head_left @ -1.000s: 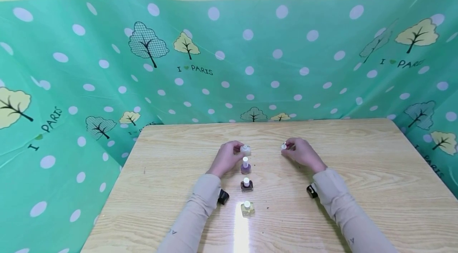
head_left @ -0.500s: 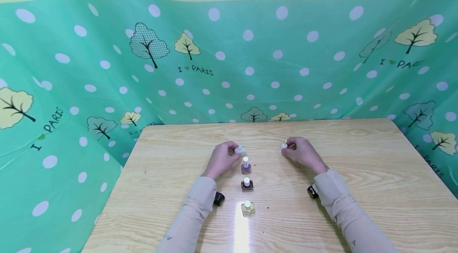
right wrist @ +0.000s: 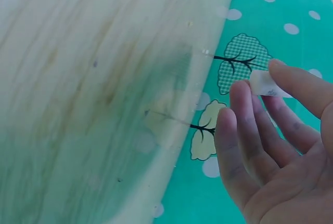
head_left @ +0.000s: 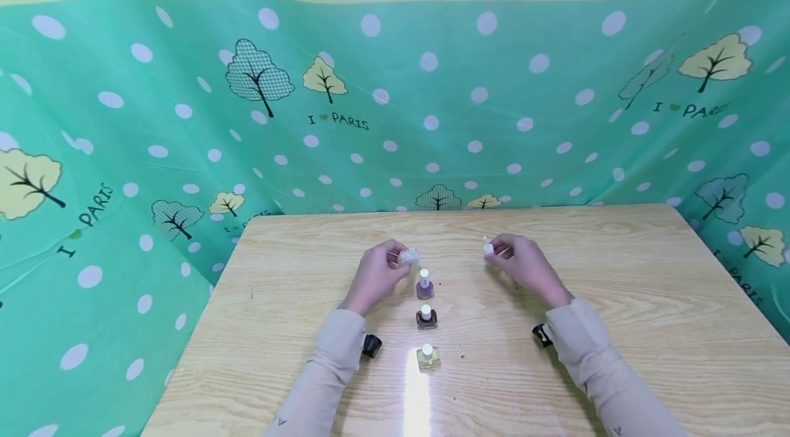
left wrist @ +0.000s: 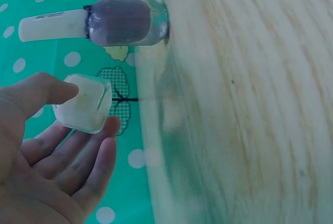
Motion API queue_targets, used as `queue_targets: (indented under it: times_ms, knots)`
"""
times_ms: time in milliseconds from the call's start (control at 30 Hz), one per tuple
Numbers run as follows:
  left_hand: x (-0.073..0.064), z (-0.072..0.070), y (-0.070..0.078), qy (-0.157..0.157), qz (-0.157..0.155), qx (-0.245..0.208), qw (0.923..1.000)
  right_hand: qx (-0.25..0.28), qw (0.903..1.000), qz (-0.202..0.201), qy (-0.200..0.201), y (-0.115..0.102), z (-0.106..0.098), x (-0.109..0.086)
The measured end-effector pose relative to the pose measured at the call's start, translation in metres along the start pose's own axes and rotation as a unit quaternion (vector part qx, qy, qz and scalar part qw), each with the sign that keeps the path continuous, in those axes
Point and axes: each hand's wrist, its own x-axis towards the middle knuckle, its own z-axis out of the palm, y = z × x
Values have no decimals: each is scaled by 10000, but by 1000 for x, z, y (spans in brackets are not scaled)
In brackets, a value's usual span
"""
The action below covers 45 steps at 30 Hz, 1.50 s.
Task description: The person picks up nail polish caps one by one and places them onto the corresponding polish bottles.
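Observation:
My left hand (head_left: 375, 274) pinches a small nail polish bottle (left wrist: 86, 104) of white polish between thumb and fingers, at the far end of a row of bottles. The bottle has no cap on it and is held tilted. Across from it, my right hand (head_left: 523, 265) pinches a white cap (right wrist: 264, 83), whose brush sticks up in the head view. A purple nail polish bottle (left wrist: 122, 22) stands capped beside the left hand. Nearer me are a dark nail polish bottle (head_left: 426, 320) and a pale yellow one (head_left: 428, 358), both upright with white caps.
Everything stands on a light wooden table (head_left: 278, 341). Behind it hangs a green dotted curtain (head_left: 457, 114) with printed trees. A bright reflection lies on the wood by the yellow bottle, and several tiny dark specks dot the surface.
My left hand has moved a little to the left with the white bottle, away from the row's line. My right hand has stayed nearly in place with the cap, its brush now tipped slightly left.

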Motion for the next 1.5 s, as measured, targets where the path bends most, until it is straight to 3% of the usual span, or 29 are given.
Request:
queue_targets:
  times_ms: [200,367,500,700,867,1100,1500]
  knots:
    - [-7,-7,6,317,259,146,9991,-137,9994,-229,239,-9,-3,-7]
    - [-12,-11,10,538,593,279,9964,-125,9990,-279,337,-17,-5,-13]
    - [-18,-14,14,689,923,304,9929,-48,9976,-567,397,-25,-5,-18]
    - [-28,-18,22,765,1308,335,9879,-38,9925,-1111,501,-39,-5,-27]
    - [-35,-19,31,713,1510,400,9852,-122,9898,-1319,523,-50,-4,-34]
    - [-47,-17,42,970,1951,1035,9705,-50,9869,-1514,546,-67,-5,-45]
    - [-56,-12,43,1019,2178,1272,9623,-242,9819,-1811,498,-78,-1,-55]
